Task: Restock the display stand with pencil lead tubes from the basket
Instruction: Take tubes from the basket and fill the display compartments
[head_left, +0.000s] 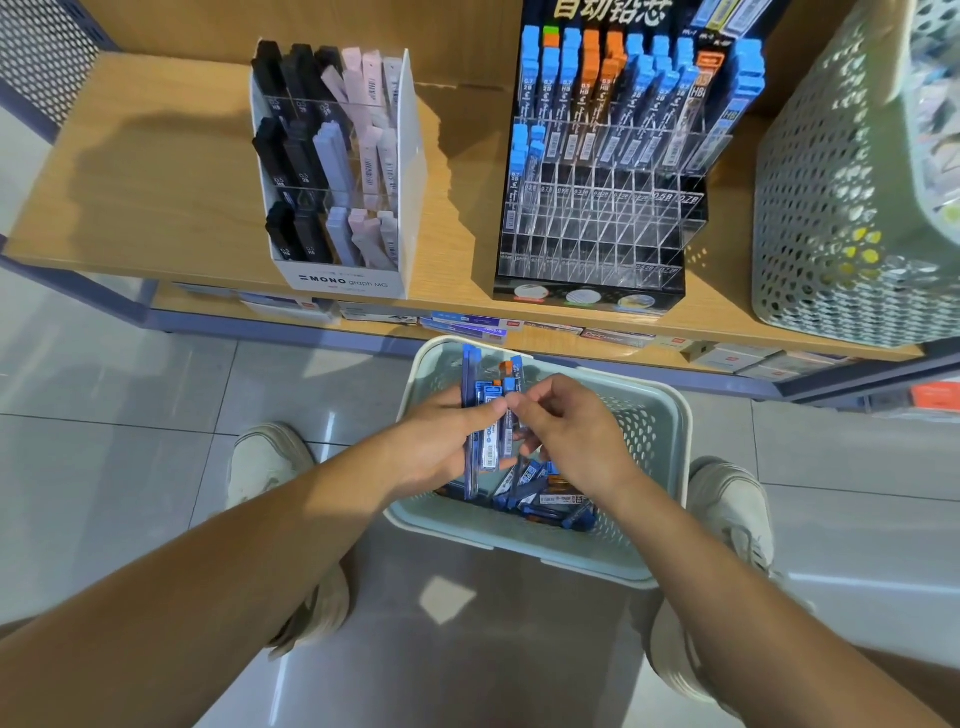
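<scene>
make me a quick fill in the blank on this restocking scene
The left hand grips a bundle of tubes over the basket, which stands on the ____.
The display stand's lowest rows are ____.
Most caps in its upper rows are blue; a few are ____.
Missing: floor; empty; orange.

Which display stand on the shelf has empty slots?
The black stand on the right: its lower clear rows are bare. The white MONO stand looks full.
</scene>
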